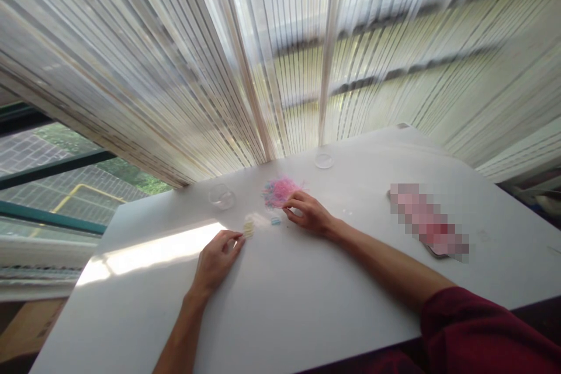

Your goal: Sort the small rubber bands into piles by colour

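Observation:
A loose pile of thin pink, blue and purple strands [283,191] lies on the white table. My right hand [308,213] is at the pile's lower right edge, thumb and forefinger pinched together; whatever is between them is too small to name. Left of it, a small group of yellow pieces [248,229] lies on the tabletop. My left hand [219,260] touches or nearly touches their left side, its fingertips drawn together, with anything between them too small to tell. Between the hands sits a small group of blue pieces [275,221].
A clear round container [221,197] stands left of the pile, and a clear round lid [324,160] lies behind it to the right. A pink, pixelated flat object [427,222] rests on the white table [284,304] at right. Pleated curtains [289,70] hang along the far edge.

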A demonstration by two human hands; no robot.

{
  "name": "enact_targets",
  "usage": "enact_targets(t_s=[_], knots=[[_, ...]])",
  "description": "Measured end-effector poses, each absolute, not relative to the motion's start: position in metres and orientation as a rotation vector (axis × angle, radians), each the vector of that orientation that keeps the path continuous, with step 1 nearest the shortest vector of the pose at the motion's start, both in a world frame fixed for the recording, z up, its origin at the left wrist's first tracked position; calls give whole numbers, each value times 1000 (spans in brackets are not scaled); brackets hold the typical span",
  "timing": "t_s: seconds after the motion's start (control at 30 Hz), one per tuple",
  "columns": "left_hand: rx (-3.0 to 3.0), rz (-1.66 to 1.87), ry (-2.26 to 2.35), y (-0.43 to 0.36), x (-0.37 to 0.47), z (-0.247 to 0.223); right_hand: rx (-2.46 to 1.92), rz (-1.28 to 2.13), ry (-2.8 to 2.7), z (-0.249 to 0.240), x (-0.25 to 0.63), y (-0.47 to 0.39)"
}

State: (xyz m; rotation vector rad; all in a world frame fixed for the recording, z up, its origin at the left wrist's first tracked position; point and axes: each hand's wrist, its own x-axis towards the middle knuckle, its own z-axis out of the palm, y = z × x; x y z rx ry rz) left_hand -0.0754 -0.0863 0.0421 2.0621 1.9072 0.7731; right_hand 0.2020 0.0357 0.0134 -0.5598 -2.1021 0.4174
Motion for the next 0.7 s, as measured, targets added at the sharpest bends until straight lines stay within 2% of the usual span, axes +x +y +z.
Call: enact_targets(t_s=[0.7], knots=[[2089,768,1859,-83,-74,41,-613,470,-2034,11,203,39]])
